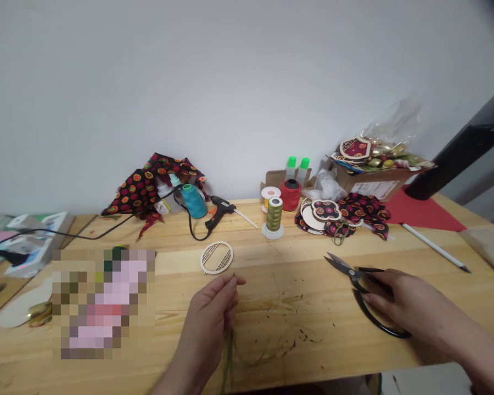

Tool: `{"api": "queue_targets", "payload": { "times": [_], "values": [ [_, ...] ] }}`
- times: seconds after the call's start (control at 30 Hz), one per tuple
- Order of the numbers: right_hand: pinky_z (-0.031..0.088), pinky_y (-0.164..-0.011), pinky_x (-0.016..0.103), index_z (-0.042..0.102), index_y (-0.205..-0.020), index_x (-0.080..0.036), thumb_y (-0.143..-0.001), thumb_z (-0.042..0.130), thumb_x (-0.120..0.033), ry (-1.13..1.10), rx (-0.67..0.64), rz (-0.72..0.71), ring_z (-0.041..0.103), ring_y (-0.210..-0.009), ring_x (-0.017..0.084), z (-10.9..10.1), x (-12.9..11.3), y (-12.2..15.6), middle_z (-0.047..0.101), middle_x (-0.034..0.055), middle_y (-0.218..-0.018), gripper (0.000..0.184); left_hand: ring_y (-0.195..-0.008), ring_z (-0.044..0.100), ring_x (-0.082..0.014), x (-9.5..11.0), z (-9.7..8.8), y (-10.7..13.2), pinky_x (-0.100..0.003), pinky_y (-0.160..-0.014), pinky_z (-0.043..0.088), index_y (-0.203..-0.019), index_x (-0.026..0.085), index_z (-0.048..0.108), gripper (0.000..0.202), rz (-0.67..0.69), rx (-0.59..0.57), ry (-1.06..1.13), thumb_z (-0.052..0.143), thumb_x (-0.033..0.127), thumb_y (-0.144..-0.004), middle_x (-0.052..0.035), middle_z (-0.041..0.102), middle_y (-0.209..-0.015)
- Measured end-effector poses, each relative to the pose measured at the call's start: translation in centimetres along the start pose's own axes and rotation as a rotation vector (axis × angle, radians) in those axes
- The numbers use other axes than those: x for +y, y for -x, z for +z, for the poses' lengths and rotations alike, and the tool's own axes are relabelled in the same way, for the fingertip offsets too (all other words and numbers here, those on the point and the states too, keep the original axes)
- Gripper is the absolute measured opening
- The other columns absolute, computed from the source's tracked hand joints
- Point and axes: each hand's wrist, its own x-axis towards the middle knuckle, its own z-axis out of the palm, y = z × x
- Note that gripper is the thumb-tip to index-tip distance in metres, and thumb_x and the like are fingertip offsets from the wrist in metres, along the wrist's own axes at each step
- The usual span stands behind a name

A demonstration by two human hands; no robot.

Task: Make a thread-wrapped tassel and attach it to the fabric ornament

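Above pale wood (263,274), black-looped scissors (353,273) show slim, slightly parted grey blades (343,267).

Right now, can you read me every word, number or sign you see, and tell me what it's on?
No words, numbers or signs are readable.
White printed label on the brown cardboard box: too small and blurred.
Small pale label left of the turquoise thread cone: too small.
Black glue gun: any marking is too small.
Pixelated pink patch: cannot tell.
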Motion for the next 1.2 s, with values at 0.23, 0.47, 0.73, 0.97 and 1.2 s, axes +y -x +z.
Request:
{"api": "queue_targets", "payload": {
  "times": [0.23,0.47,0.73,0.97,1.2],
  "values": [
    [0.047,-0.064,0.036,0.064,-0.071,-0.020,-0.078,0.050,-0.030,0.206,0.125,-0.071,0.062,-0.078,0.028,-0.3,-1.2,0.1,0.067,0.0092,-0.075,0.018,-0.043,0.025,-0.0030,-0.2,0.3,0.2,-0.014,-0.039,0.014,-0.075,0.013,0.068,0.027,-0.011,-0.006,0.004,0.075,0.036,-0.062,0.0072,0.038,-0.050],
    [0.047,-0.068,0.030,0.064,-0.086,-0.020,-0.083,0.046,-0.011,0.074,0.253,-0.513,0.058,-0.079,0.019,0.0,-9.0,-1.2,0.063,0.0065,-0.089,0.020,-0.045,0.028,-0.0037,-0.4,0.5,0.5,-0.014,-0.039,0.016,-0.074,0.014,0.068,0.027,-0.034,0.003,0.001,0.076,0.037,-0.061,0.0065,0.040,-0.052],
    [0.044,-0.053,0.033,0.061,-0.091,-0.011,-0.074,0.050,0.001,0.337,0.239,-0.804,0.052,-0.079,0.025,2.6,-15.1,-4.3,0.059,0.0152,-0.100,0.024,-0.044,0.028,-0.0045,-0.4,0.3,1.1,-0.015,-0.040,0.016,-0.073,0.013,0.068,0.029,-0.022,-0.033,0.022,0.075,0.038,-0.061,0.0068,0.037,-0.049],
    [0.040,-0.054,0.024,0.061,-0.067,-0.013,-0.067,0.052,0.009,0.026,0.159,-0.783,0.054,-0.069,0.016,1.5,-15.7,-6.4,0.062,0.0079,-0.079,0.023,-0.046,0.032,-0.0052,-0.8,0.0,1.2,-0.014,-0.042,0.021,-0.070,0.014,0.068,0.029,-0.023,-0.018,0.054,0.076,0.041,-0.060,0.0053,0.040,-0.051],
    [0.041,-0.049,0.020,0.063,-0.069,-0.014,-0.078,0.054,-0.013,-0.529,0.243,-0.553,0.052,-0.048,0.009,-4.4,-18.0,-10.4,0.059,-0.0015,-0.052,0.013,-0.045,0.031,-0.0059,-1.1,-0.4,0.7,-0.015,-0.041,0.020,-0.068,0.014,0.068,0.034,-0.030,-0.052,0.058,0.077,0.045,-0.056,0.0065,0.036,-0.048]
  ]
}}
